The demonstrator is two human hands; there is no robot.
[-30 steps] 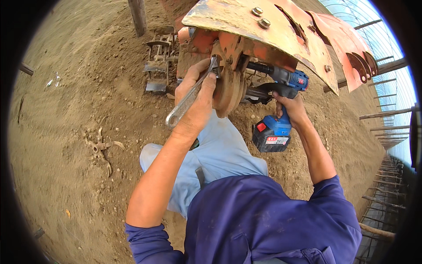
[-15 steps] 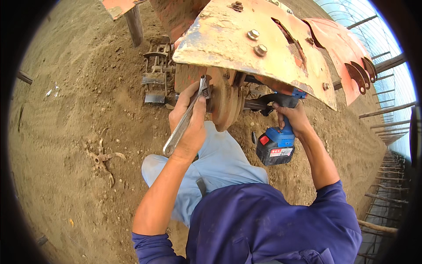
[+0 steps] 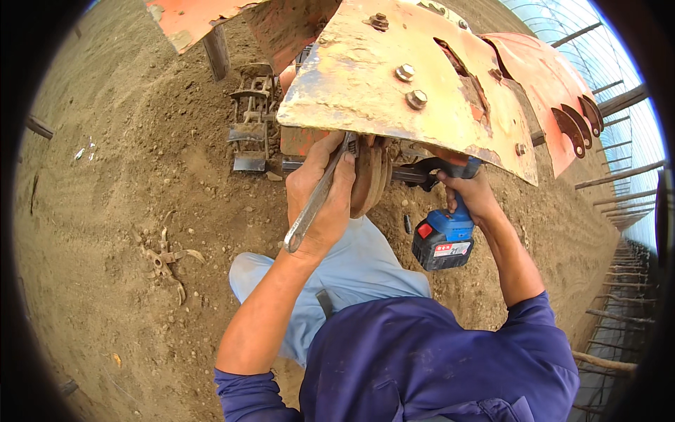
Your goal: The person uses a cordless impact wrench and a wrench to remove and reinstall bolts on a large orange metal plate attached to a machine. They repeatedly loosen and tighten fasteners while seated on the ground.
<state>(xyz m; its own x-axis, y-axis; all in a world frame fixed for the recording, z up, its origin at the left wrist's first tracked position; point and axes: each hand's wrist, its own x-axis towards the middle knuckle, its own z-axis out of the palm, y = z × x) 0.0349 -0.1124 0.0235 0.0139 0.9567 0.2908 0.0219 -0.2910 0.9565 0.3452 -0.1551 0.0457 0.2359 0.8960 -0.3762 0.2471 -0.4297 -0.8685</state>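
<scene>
My left hand (image 3: 320,200) grips a long metal wrench (image 3: 315,200) whose head reaches up under a rusty orange metal guard (image 3: 394,91) of a tiller. My right hand (image 3: 472,193) holds a blue cordless impact driver (image 3: 444,235) by its grip, its nose pointing left toward a round hub (image 3: 369,179) beneath the guard. The hub's bolts are hidden by the guard and my left hand. I crouch over the dirt in light blue trousers and a dark blue shirt.
Loose brown soil (image 3: 140,176) lies all around. A detached curved tine piece (image 3: 165,260) rests on the ground at left. Tiller tines (image 3: 249,126) stand behind my left hand. A small dark part (image 3: 407,224) lies beside the driver. Greenhouse ribs and poles (image 3: 619,176) run along the right.
The view has dropped closer under the guard, which now covers more of the hub. Both hands keep their grips; the wrench and driver stay at the hub.
</scene>
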